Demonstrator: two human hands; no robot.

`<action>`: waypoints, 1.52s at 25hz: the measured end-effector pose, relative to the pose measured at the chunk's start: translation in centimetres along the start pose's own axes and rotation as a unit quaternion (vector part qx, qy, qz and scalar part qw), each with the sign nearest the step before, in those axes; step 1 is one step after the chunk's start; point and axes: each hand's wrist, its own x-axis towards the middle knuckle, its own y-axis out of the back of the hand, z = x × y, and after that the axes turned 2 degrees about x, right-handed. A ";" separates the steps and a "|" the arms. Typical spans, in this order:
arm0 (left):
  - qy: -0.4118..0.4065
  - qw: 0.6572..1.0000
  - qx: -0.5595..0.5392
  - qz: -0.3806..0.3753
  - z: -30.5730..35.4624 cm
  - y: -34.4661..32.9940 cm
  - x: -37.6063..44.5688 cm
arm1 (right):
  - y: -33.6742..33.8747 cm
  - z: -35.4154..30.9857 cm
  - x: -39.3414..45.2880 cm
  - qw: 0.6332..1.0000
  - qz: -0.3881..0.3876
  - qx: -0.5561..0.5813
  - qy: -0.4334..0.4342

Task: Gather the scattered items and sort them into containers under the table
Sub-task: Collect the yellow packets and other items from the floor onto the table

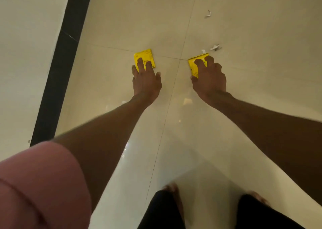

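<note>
Down on the pale tiled floor (244, 106), both of your bare arms reached forward to two small yellow packets lying well apart. Your left hand (146, 79) rested on the left packet (145, 57), two straight fingers pressing flat on its near half while the thumb and little finger spread onto the tiles; its grip was open and held nothing. Your right hand (210, 77) sat over the right packet (196, 65), fingers bent at the knuckles with the tips on its top and the thumb at its near corner; whether that grip had actually closed on it could not be told. Small white paper scraps (215, 47) lay just beyond the right packet, another scrap (207, 14) farther off. A black strip (62, 68) ran along the floor at left. Your pink sleeve (40, 185) filled the lower left corner, and your bare feet (171, 190) showed below.
</note>
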 end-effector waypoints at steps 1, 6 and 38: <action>0.000 1.000 -0.001 0.004 -0.7 -0.6 1.8 | -1.3 -0.4 1.1 1.000 -0.012 -0.003 0.005; 0.018 1.000 0.022 0.010 -2.7 -4.7 5.7 | -7.3 -0.7 1.6 0.992 -0.009 -0.114 0.046; -0.173 0.958 -0.220 -0.061 16.3 37.7 -52.6 | 42.5 -3.3 -52.6 0.931 0.168 0.280 -0.161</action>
